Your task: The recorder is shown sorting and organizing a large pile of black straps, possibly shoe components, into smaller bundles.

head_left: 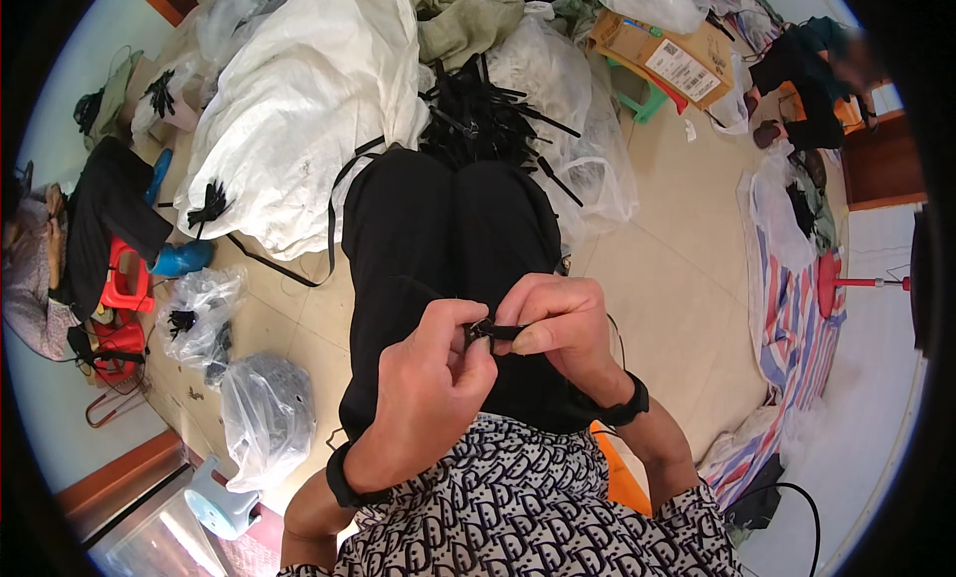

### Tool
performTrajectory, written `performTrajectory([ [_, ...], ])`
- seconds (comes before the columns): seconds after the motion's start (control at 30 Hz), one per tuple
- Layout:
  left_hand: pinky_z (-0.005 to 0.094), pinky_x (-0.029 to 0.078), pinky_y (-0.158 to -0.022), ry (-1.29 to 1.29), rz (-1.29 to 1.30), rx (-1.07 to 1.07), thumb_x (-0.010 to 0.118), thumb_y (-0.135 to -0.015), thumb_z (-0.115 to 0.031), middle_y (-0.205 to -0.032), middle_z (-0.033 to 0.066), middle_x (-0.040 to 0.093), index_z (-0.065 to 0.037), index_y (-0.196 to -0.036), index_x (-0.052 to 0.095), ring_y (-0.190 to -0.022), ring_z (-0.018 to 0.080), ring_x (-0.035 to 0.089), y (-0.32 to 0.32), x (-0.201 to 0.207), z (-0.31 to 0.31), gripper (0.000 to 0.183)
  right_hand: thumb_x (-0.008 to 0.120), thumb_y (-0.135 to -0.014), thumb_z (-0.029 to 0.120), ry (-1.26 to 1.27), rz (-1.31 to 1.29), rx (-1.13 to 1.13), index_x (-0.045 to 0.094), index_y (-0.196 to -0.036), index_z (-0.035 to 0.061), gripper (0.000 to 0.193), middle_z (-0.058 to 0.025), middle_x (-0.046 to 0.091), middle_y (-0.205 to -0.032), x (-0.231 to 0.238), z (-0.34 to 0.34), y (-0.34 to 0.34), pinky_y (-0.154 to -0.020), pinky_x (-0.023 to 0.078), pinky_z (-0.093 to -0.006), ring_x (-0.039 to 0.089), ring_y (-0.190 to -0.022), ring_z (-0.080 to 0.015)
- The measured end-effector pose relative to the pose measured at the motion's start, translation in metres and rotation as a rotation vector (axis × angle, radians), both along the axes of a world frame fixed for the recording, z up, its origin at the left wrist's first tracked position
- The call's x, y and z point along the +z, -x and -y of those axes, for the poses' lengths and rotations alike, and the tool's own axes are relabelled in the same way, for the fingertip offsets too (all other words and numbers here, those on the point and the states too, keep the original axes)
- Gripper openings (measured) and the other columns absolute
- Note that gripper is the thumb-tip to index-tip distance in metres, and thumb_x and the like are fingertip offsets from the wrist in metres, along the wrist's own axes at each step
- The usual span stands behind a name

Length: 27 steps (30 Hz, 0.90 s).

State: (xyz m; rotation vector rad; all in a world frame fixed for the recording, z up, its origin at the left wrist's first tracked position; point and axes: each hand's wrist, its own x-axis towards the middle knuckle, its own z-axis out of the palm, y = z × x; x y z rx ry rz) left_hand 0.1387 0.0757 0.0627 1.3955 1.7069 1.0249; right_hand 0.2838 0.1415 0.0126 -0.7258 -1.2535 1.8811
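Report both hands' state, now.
Left hand: closed, pinching a small dark fitting.
Right hand: closed, thumb and finger pinching a black strap.

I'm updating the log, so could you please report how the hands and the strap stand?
Left hand pinching strap; right hand pinching it close by. Black pile beyond knees, touching neither hand.

Black strap (506, 332): narrow, flat, its visible length short and roughly level between the left hand (438, 363) and the right hand (563, 323). At its left end sits a small dark fitting (481, 328) with a bright glint, probably a buckle, its outline partly hidden.
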Motion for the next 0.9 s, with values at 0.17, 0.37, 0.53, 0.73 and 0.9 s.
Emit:
performTrajectory([
  [0.17,0.0176,0.038,-0.048,0.050,0.043,-0.010,0.057,-0.073,0.003,-0.061,0.0007,0.052,0.000,-0.094,0.053,-0.053,0.0014,0.044,-0.0001,0.0009,0.0000,0.022,0.065,-0.057,-0.001,0.140,-0.081,0.015,0.056,-0.056,-0.0042,0.010,-0.0119,0.059,-0.070,-0.0019,-0.0009,-0.0003,-0.058,0.042,-0.0234,0.055,-0.061,-0.0150],
  [0.37,0.0170,0.035,-0.047,0.096,0.072,0.012,0.056,-0.073,0.003,-0.059,-0.0007,0.051,0.000,-0.093,0.052,-0.052,0.0006,0.041,-0.0009,0.0013,-0.0007,0.021,0.062,-0.059,-0.003,0.237,-0.185,0.041,0.056,-0.056,-0.0053,0.008,-0.0144,0.058,-0.068,-0.0025,-0.0025,0.0008,-0.054,0.045,-0.0252,0.056,-0.057,-0.0173],
  [0.53,0.0220,0.040,-0.043,0.063,0.037,0.002,0.058,-0.074,0.000,-0.052,0.0034,0.049,-0.003,-0.091,0.051,-0.044,0.0057,0.047,-0.0008,-0.0026,-0.0022,0.019,0.062,-0.059,-0.004,0.259,-0.198,0.041,0.056,-0.056,-0.0053,0.008,-0.0146,0.058,-0.068,-0.0040,-0.0021,0.0005,-0.054,0.045,-0.0249,0.056,-0.055,-0.0172],
  [0.73,0.0213,0.040,-0.044,0.064,0.039,0.006,0.058,-0.074,0.000,-0.053,0.0034,0.050,-0.002,-0.091,0.052,-0.045,0.0054,0.048,-0.0017,-0.0035,-0.0033,0.018,0.063,-0.059,0.000,0.247,-0.187,0.038,0.054,-0.056,-0.0036,0.010,-0.0164,0.056,-0.068,-0.0064,-0.0024,0.0000,-0.053,0.048,-0.0280,0.057,-0.054,-0.0201],
  [0.9,0.0210,0.040,-0.044,0.085,0.069,0.015,0.058,-0.074,0.000,-0.053,0.0031,0.050,-0.002,-0.091,0.052,-0.045,0.0048,0.047,-0.0028,-0.0070,-0.0038,0.018,0.063,-0.058,-0.002,0.234,-0.169,0.037,0.054,-0.056,-0.0035,0.009,-0.0163,0.056,-0.068,-0.0074,-0.0028,-0.0010,-0.054,0.048,-0.0279,0.057,-0.054,-0.0199],
])
